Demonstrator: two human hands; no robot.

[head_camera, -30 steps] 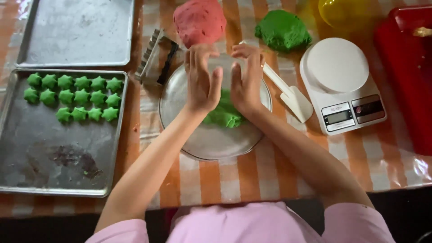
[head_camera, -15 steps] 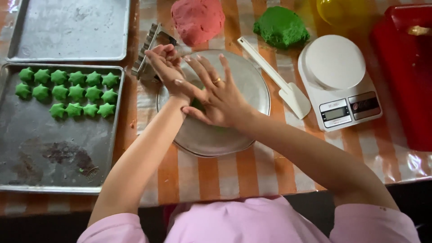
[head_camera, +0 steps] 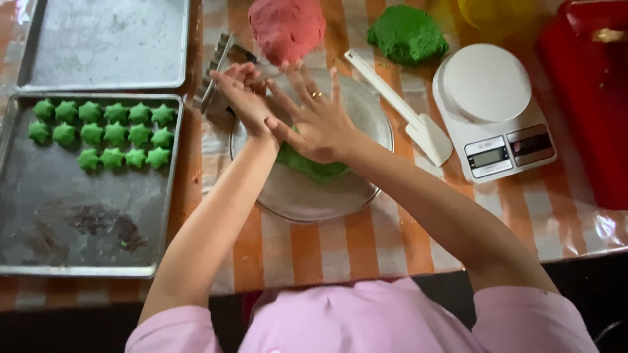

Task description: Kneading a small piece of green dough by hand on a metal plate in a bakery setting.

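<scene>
My left hand [head_camera: 239, 91] and my right hand [head_camera: 315, 119] are pressed together, palm against palm, above a round glass plate [head_camera: 307, 209]. The right hand's fingers are spread and one wears a ring; the left hand's fingers curl, close to a metal cutter [head_camera: 212, 82]. Whether anything lies between the palms is hidden. A lump of green dough [head_camera: 314, 168] sits on the plate under my right wrist.
A dark baking tray [head_camera: 85, 216] at the left carries several green star-shaped pieces [head_camera: 104, 134]; another tray [head_camera: 104, 42] lies behind it. Red dough [head_camera: 286, 29], green dough [head_camera: 407, 33], a white spatula [head_camera: 405, 111], a kitchen scale [head_camera: 490, 111] and a red container [head_camera: 589, 98] stand around.
The hands were upright with palms together over the plate; they have slid to the left, the right hand now lying across the left with its fingers spread.
</scene>
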